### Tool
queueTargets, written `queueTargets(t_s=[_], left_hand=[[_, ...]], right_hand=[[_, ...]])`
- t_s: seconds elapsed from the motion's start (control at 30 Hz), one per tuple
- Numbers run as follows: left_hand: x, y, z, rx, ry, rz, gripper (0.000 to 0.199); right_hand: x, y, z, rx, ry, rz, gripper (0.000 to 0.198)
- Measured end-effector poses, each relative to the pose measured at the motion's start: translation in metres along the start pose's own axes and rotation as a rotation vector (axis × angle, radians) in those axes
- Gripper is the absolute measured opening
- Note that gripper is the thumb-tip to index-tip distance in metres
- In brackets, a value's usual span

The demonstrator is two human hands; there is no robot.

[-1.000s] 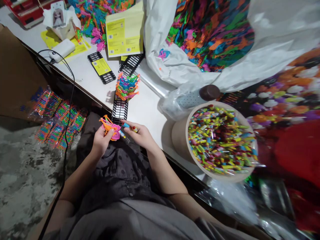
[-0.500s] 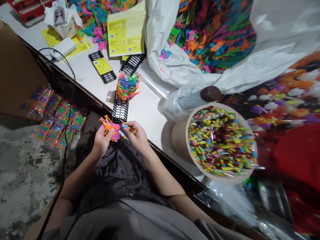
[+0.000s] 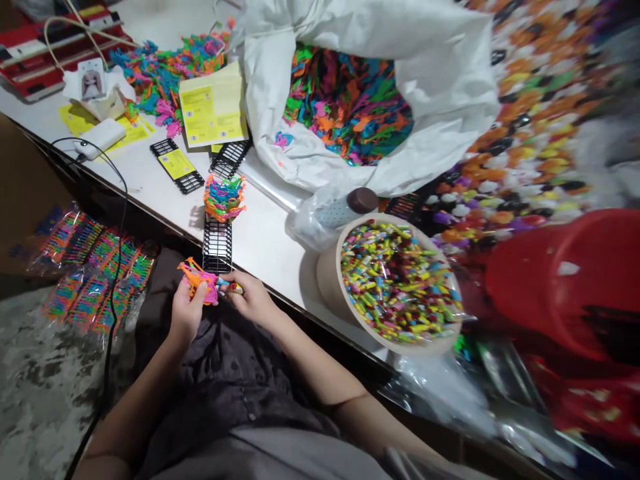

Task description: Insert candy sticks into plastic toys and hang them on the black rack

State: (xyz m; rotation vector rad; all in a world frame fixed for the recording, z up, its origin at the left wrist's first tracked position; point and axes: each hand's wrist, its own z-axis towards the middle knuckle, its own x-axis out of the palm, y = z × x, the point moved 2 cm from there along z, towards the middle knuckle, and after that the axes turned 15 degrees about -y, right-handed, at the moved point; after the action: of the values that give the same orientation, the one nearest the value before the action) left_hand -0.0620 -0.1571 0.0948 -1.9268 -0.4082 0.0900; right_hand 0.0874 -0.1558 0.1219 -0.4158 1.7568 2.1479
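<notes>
My left hand (image 3: 187,312) is closed around orange and pink plastic figures (image 3: 201,285), gripping them between thumb and fingers above my lap. Close on the right, my right hand (image 3: 251,301) pinches small colourful wrapped sticks (image 3: 233,288), whose ends meet the pink figure's edge. Whether a stick passes into the figure is too small to tell. Just beyond both hands, a black slotted plastic rack (image 3: 217,248) lies at the table edge. Rows of multicoloured figures (image 3: 224,199) sit on its far part.
A beige tub (image 3: 327,283) full of wrapped sticks stands at right. Behind it are a bottle in plastic (image 3: 334,212) and a white sack (image 3: 440,133) of figures. A labelled black rack (image 3: 177,167) lies at left. A black cable (image 3: 120,253) hangs past bagged figures (image 3: 100,267).
The camera view has swung right, so the table things appear further left and lower. My right hand has come closer to the figures in my left hand.
</notes>
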Motion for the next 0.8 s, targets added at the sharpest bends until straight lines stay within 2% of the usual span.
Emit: queueTargets(t_s=[0.07,0.2,0.37,0.43,0.5,0.57,0.63,0.67,0.7,0.8], left_hand=[[0.002,-0.003,0.001,0.011,0.011,0.026,0.044],[0.007,-0.010,0.007,0.008,0.068,0.078,0.045],[0.012,-0.015,0.014,-0.029,0.115,0.051,0.047],[0.006,-0.013,0.016,-0.025,0.096,0.087,0.045],[-0.005,-0.010,0.019,0.031,0.034,0.100,0.048],[-0.019,-0.006,0.022,0.071,-0.025,0.052,0.070],[-0.034,0.001,0.025,0.035,-0.059,0.014,0.094],[-0.041,0.004,0.026,-0.013,-0.080,0.008,0.094],[-0.046,0.008,0.026,-0.076,-0.104,-0.003,0.086],[-0.057,0.015,0.024,-0.276,-0.158,-0.140,0.047]], right_hand=[[-0.002,-0.002,0.000,0.014,0.013,0.014,0.021],[-0.006,-0.004,0.001,0.132,0.015,0.074,0.026],[-0.007,-0.013,0.000,0.227,-0.080,0.123,0.033],[-0.012,-0.031,0.004,0.265,-0.192,0.134,0.036],[-0.021,-0.058,0.012,0.316,-0.360,0.095,0.038],[-0.031,-0.091,0.022,0.384,-0.512,0.013,0.039],[-0.039,-0.122,0.032,0.451,-0.585,-0.072,0.041],[-0.041,-0.134,0.037,0.465,-0.597,-0.123,0.041],[-0.043,-0.145,0.042,0.465,-0.599,-0.172,0.040],[-0.043,-0.164,0.056,0.419,-0.606,-0.291,0.038]])
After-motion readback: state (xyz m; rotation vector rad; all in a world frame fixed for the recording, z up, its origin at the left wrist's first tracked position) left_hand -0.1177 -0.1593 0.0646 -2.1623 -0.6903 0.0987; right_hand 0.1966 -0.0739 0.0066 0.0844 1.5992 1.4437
